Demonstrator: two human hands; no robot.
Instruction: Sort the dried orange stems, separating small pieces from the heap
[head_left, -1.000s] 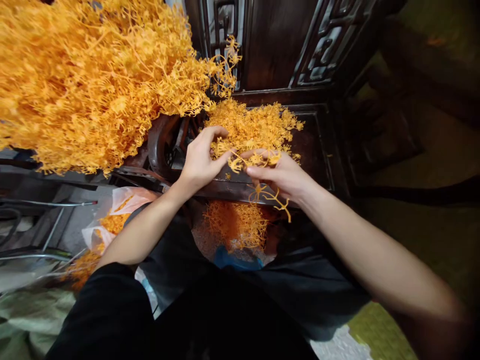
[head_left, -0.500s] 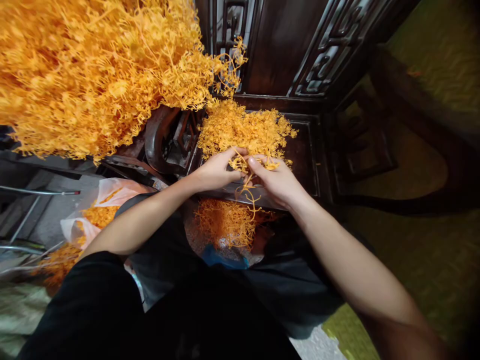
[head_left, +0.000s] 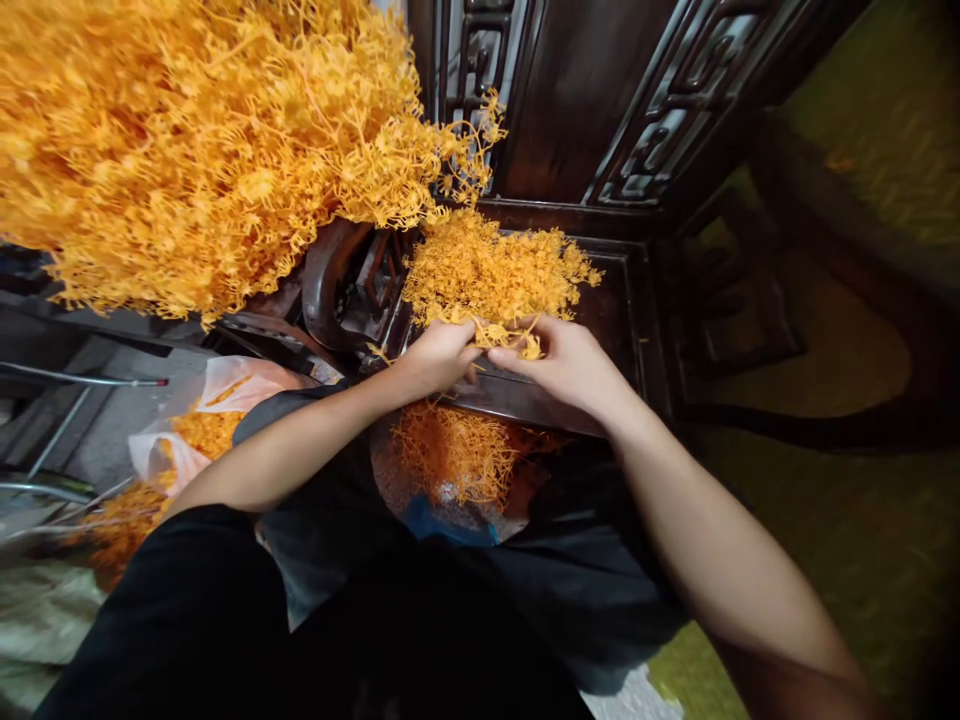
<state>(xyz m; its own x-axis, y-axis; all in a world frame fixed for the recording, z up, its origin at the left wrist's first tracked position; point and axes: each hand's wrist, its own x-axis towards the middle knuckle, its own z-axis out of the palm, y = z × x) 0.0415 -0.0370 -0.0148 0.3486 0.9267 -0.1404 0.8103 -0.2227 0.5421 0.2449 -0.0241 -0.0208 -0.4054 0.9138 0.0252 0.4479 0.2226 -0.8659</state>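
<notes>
Heap (head_left: 202, 150) of orange, spidery strands fills the left, with a plastic bag (head_left: 241, 372) of more lower down. Next, the left hand (head_left: 442, 355) curls its fingers narrowly; what they pinch is hidden. Just right of it, above the bench's (head_left: 536, 396) front edge and in front of a small pile (head_left: 495, 270), is an orange sprig (head_left: 529, 346). It is probably light, springy and fragile at its thin tips, so a pinch on the stem should suit. Its long axis seems to run crosswise, tips splayed rightward; its ends are partly hidden. The right hand (head_left: 566, 360) holds it between thumb and fingers.
</notes>
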